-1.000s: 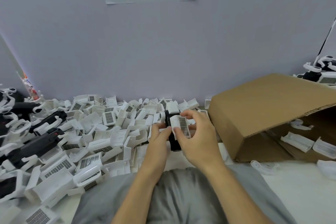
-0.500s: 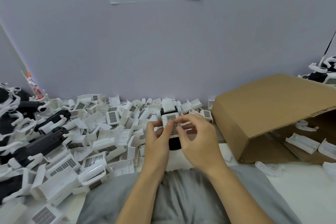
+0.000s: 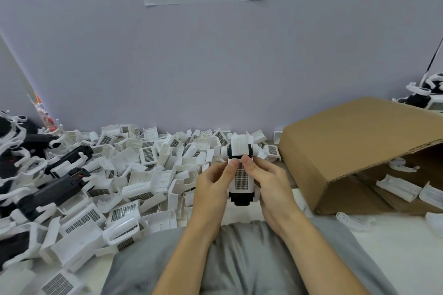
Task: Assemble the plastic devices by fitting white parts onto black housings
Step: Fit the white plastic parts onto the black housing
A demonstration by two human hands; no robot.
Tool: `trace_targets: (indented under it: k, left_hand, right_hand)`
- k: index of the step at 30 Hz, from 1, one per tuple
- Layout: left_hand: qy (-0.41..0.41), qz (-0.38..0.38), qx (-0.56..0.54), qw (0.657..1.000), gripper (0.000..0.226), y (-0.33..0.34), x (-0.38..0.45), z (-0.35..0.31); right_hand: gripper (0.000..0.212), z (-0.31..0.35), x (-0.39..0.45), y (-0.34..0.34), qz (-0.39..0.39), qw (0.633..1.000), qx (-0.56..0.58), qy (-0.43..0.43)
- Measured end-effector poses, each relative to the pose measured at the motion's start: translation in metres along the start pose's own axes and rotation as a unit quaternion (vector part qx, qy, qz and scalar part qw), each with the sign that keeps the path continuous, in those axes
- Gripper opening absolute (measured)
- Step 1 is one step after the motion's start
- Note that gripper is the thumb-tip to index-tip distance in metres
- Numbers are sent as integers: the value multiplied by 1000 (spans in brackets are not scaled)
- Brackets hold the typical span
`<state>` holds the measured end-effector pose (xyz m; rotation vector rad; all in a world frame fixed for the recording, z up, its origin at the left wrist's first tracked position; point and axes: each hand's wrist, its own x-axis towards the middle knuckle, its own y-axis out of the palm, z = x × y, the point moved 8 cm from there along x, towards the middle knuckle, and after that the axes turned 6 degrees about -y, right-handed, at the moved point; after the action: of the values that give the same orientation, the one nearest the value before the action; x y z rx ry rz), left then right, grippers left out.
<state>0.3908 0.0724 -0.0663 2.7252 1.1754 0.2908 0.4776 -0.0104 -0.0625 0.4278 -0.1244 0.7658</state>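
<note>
2 bare forearms reach in from the bottom edge, no sleeves showing on them, ending in the bare left hand (image 3: 211, 189) and bare right hand (image 3: 275, 187). below them lies soft, creased grey fabric clothing (image 3: 239, 258), plain and unmarked.

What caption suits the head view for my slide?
Both hands, left hand and right hand, press a white grille part onto a black housing.
</note>
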Motion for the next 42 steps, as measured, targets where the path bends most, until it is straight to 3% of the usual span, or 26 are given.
trace_targets:
  k: [6,9,13,18,21,25,29,35,39,42]
  left_hand:
    - [36,-17,57,998,29,-2,-1,-4]
    - [45,-58,79,994,29,-9,1,-5]
    - [44,-58,67,995,31,-9,0,-6]
    - [18,-75,29,997,33,-15,0,-2]
    - [-8,-46,18,999,34,-10,3,4]
    - [18,-41,83,996,25,-7,3,2]
    - [49,-83,145,985,34,-12,1,-3]
    - [45,-104,98,989,25,-16,1,-3]
    - [24,-120,62,991,34,-23,5,3]
    - [2,-85,60,995,13,-18,6,9]
  right_hand:
    - [32,-1,-2,-1,-5,999,32,20]
    - [32,-2,-2,-1,-14,1000,10,17]
    - [27,-4,0,-1,-22,1000,-18,9]
    - [30,-4,0,1,15,996,-82,9]
    - [21,-5,1,-2,29,994,-107,4]
    - [21,-9,4,-10,-11,985,-173,-11]
    - [20,-9,6,-2,-11,967,-253,-40]
    - [20,-7,3,-1,11,986,-168,-9]
    - [21,-13,4,-5,19,984,-175,17]
    - [18,-15,4,-7,16,982,-188,10]
